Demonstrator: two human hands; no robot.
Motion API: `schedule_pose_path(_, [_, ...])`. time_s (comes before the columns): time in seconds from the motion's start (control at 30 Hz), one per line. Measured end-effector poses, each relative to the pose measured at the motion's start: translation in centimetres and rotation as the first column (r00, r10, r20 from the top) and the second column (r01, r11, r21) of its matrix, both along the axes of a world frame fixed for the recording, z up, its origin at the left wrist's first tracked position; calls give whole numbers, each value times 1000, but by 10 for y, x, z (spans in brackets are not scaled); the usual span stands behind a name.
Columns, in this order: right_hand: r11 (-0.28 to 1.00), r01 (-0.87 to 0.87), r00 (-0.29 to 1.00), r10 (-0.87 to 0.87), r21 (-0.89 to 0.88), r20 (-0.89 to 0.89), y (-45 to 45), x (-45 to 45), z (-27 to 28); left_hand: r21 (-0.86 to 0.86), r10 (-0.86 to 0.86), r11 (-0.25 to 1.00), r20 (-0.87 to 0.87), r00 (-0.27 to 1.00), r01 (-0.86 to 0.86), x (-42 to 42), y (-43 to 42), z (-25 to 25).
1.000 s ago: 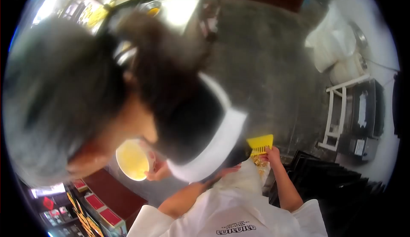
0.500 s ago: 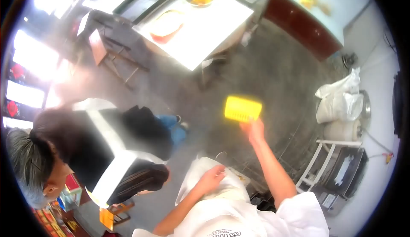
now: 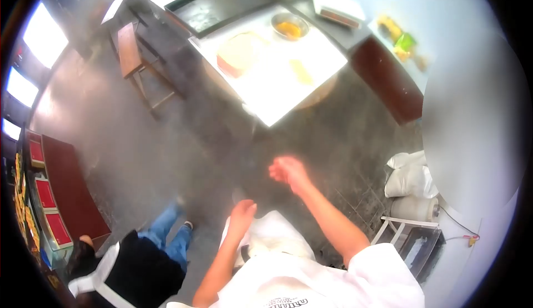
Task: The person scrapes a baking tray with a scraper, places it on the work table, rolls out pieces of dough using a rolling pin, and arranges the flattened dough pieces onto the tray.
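Note:
My right hand (image 3: 290,172) reaches forward over the floor. Its fingers are loosely spread and somewhat blurred, with nothing seen in them. My left hand (image 3: 242,214) hovers in front of my white apron (image 3: 280,236), its fingers curled in and nothing visible in them. Ahead stands a table with a bright white top (image 3: 266,99). A pale yellow, washed-out shape (image 3: 301,72) lies on its right part. Beside that are a round, pale board-like thing (image 3: 240,58) and a metal bowl (image 3: 290,27) with orange-yellow contents.
A person in a black top (image 3: 141,269) and jeans is at my lower left. A wooden stool (image 3: 130,52) stands left of the table. To the right are white sacks (image 3: 411,181) and a metal rack (image 3: 411,222). A dark red cabinet (image 3: 383,77) lies beyond.
The yellow plastic basket has left my right hand, and a yellow shape now shows on the table. The table appears closer. The other person has shifted toward the lower left.

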State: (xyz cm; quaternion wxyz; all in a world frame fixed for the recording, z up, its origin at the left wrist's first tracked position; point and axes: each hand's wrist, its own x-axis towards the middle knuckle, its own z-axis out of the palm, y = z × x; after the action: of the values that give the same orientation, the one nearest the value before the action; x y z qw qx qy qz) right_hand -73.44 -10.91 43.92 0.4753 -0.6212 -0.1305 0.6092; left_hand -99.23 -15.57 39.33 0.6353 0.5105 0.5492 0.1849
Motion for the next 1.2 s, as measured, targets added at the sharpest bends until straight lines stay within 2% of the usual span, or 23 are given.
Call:
schedule_pose_path(0.07, [998,-20,999,17,-67,-42,-13,-19,-5,48,-17,999,15,1000,16,0,22,8])
schedule_pose_path(0.13, [991,-64,996,57,-120,-64,-11,-38,-2,240,69,969,-72,995,-50,14,45,40])
schedule_pose_path(0.2, [981,-133,987,119,-138,-108,3,-56,3,403,19,914,-173,985,53,26,77,92])
schedule_pose_path(0.3, [979,-204,910,197,21,-364,35,-90,11,674,24,726,-225,974,138,43,115,126])
schedule_pose_path(0.33, [976,-197,867,220,98,-447,47,-103,35,768,29,612,-264,964,192,47,126,129])
schedule_pose_path(0.37, [947,-287,580,290,143,-761,66,-105,48,807,44,569,-223,974,159,47,135,111])
schedule_pose_path(0.47, [932,-339,646,330,128,-689,97,-131,33,756,159,652,-206,965,54,18,161,105])
schedule_pose_path(0.5, [930,-368,768,309,9,-561,113,-136,81,861,279,506,-224,934,56,10,174,105])
schedule_pose_path(0.6, [808,-566,671,567,163,-478,153,-141,102,778,346,537,-556,756,326,-37,201,87])
schedule_pose_path(0.63, [785,-586,672,609,201,-421,161,-143,118,653,345,757,-407,846,5,-48,203,91])
schedule_pose_path(0.67, [765,-578,675,644,284,-360,172,-147,120,391,400,874,-239,885,-289,-56,207,104])
schedule_pose_path(0.7, [733,-574,677,676,366,-293,185,-152,121,446,370,878,-402,838,-174,-83,203,59])
schedule_pose_path(0.73, [689,-572,675,704,446,-220,197,-157,121,254,474,877,-329,817,-407,-75,207,70])
schedule_pose_path(0.8, [668,-571,723,685,478,-93,217,-170,122,-196,672,670,-253,697,-717,-68,214,93])
schedule_pose_path(0.87, [652,-604,738,675,460,12,234,-178,138,-480,737,641,171,653,-599,-84,224,58])
schedule_pose_path(0.9, [539,-709,696,637,454,331,240,-186,129,-535,741,667,399,540,-519,-83,232,45])
schedule_pose_path(0.93, [447,-792,610,566,416,555,244,-193,124,-566,709,704,594,379,-429,-81,242,32])
schedule_pose_path(0.97, [369,-920,318,497,135,808,237,-210,88,-559,671,736,677,303,-380,-79,251,19])
schedule_pose_path(1.03, [335,-940,56,328,-61,943,254,-231,42,-612,640,767,710,294,-191,-70,278,33])
schedule_pose_path(1.07, [333,-941,155,263,61,952,268,-227,36,-575,651,758,639,410,-308,-64,292,62])
schedule_pose_path(1.13, [300,-903,357,124,308,926,304,-215,20,-638,683,709,516,517,-299,-88,314,100])
schedule_pose_path(1.17, [218,-952,209,-49,215,977,319,-209,4,-672,690,678,440,575,-299,-106,320,113])
schedule_pose_path(1.2, [340,-926,203,79,165,976,328,-210,-25,-651,643,710,446,622,-267,-128,327,122])
